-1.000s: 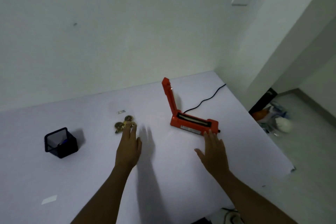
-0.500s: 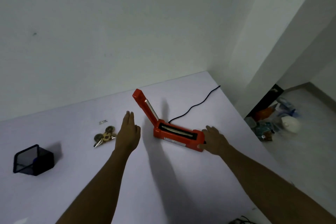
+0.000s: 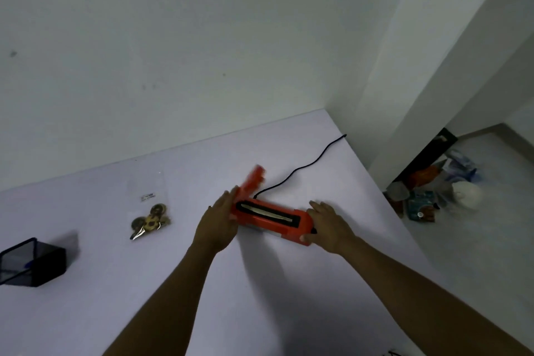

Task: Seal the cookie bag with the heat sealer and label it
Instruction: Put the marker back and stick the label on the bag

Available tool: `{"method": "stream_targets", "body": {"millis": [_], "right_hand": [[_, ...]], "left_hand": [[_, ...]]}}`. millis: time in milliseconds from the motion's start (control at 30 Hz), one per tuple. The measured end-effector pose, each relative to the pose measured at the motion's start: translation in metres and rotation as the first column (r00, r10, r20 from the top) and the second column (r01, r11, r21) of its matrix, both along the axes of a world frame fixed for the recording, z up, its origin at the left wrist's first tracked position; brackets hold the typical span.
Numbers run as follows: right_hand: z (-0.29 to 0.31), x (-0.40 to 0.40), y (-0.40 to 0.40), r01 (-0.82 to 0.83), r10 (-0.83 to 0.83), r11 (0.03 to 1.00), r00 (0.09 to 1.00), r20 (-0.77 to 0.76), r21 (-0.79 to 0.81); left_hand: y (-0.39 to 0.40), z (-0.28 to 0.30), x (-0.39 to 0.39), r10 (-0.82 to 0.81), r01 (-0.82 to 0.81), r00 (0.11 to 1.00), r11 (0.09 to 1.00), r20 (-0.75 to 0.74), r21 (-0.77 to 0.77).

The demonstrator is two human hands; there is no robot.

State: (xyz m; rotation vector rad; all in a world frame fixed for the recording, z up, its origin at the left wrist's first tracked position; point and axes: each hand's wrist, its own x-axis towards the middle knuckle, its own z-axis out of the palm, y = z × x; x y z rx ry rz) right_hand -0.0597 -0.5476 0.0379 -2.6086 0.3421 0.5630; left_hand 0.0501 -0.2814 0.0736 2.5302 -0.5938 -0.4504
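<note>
Since the frame 0.5 s back: left hand [image 3: 217, 221] gone from hovering apart to pressing on the hinge end of the heat sealer [image 3: 273, 217]; right hand [image 3: 329, 225] closed in tighter round the other end; lid [image 3: 252, 182] blurred with motion.

Far left, on the white table [image 3: 144, 283]: black mesh pen holder [image 3: 31, 261]. Next along, well apart from the sealer: clear cookie bag [image 3: 150, 211], flat on the table, unsealed top toward the wall, round brown cookies [image 3: 150, 221] bunched at its near end.

At centre: left hand open and flat, fingers together, palm against the orange sealer's left end. Sealer base flat on the table, dark sealing strip facing up, lid raised and tilted away. Right hand half curled round the right end, thumb on the near edge. Black cord [image 3: 306, 166] trailing off toward the table's far right corner.
</note>
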Motion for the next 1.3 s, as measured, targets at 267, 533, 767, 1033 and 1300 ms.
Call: {"method": "stream_targets", "body": {"millis": [267,533,767,1033,1300], "right_hand": [[-0.004,0.005,-0.008,0.014,-0.015,0.998,1.000,0.012,0.054],[-0.008,0.043,-0.019,-0.025,0.019,0.989,0.999,0.044,0.144],[-0.012,0.110,-0.025,-0.051,0.042,0.989,0.997,0.069,0.137],[-0.013,0.182,-0.022,-0.059,0.049,0.997,0.984,0.170,0.056],[-0.023,0.214,-0.021,-0.018,-0.010,0.992,0.976,0.216,0.127]], "left_hand": [[-0.009,-0.022,-0.013,-0.036,0.034,0.999,0.996,0.019,0.079],[-0.009,-0.029,0.004,0.024,-0.030,0.998,0.993,0.057,0.114],[-0.016,-0.032,0.036,0.157,-0.160,0.987,0.973,0.037,0.167],[-0.022,-0.027,0.089,0.216,-0.221,0.975,0.939,0.048,0.263],[-0.027,-0.029,0.117,0.256,-0.263,0.965,0.922,0.062,0.284]]}}
